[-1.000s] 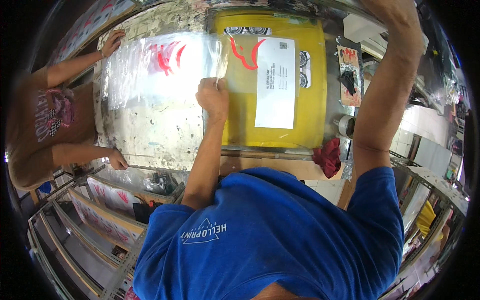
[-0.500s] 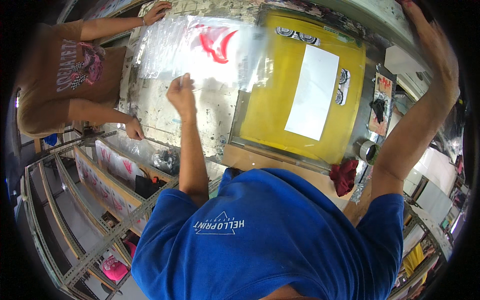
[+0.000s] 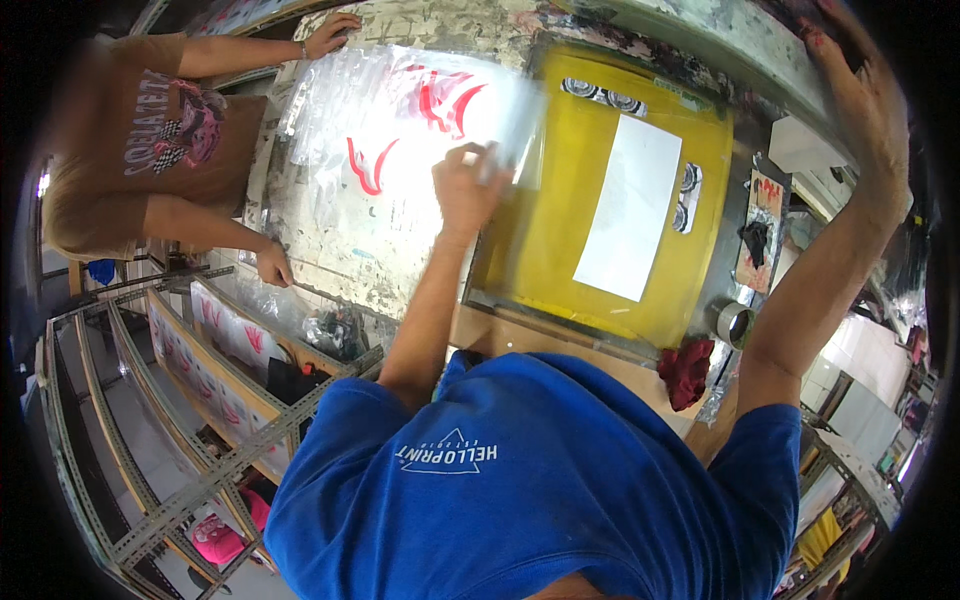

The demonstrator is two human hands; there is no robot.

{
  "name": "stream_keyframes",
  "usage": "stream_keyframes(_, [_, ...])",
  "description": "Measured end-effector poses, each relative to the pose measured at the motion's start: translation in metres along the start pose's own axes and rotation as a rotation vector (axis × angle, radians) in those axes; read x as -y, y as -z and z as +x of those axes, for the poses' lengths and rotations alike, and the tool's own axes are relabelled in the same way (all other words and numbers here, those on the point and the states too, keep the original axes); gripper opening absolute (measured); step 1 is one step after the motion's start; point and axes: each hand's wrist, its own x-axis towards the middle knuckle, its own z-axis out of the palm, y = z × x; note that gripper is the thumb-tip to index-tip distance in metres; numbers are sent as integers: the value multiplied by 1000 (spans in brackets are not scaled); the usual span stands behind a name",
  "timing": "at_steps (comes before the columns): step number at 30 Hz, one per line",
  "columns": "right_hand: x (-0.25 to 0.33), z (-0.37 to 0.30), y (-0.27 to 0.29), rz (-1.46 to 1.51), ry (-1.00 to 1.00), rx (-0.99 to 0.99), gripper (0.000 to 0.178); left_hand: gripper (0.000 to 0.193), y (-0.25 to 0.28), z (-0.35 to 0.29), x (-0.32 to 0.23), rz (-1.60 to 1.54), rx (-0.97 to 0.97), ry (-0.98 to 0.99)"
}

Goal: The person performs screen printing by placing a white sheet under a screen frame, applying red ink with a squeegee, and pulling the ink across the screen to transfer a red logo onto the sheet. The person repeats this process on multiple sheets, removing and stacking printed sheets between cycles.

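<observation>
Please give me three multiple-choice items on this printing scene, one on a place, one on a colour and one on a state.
1. Where does the red rag lie?
A. on the clear sheet
B. below the yellow screen's lower right corner
C. on the shelf rack

2. What colour are the marks on the clear sheet?
A. red
B. green
C. black

3. What is the left hand doing?
A. lying flat on the rag
B. hanging free over the floor
C. gripping the sheet's edge

Answers:
1. B: the rag sits on the wooden bench just past the yellow screen, near the tape roll.
2. A: curved red strokes show through the plastic.
3. C: its fingers close on the sheet's right edge, while the right hand rests up on the frame at the far right.
</observation>
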Motion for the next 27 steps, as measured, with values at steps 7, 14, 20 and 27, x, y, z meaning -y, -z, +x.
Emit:
stream_keyframes(7, [6,5,3,-18,15,-47,37,11,-36,2,-35,-230,12,116])
stream_keyframes(14, [27,19,14,79,-163,69,41,35,-21,2,-100,-383,259,-187])
stream_keyframes(20, [21,26,17,106,-142,118,44,54,-69,-5,-88,-114,395,-300])
stream_keyframes(27, [11,18,7,-131,90,12,45,56,-87,14,-91,-117,372,-353])
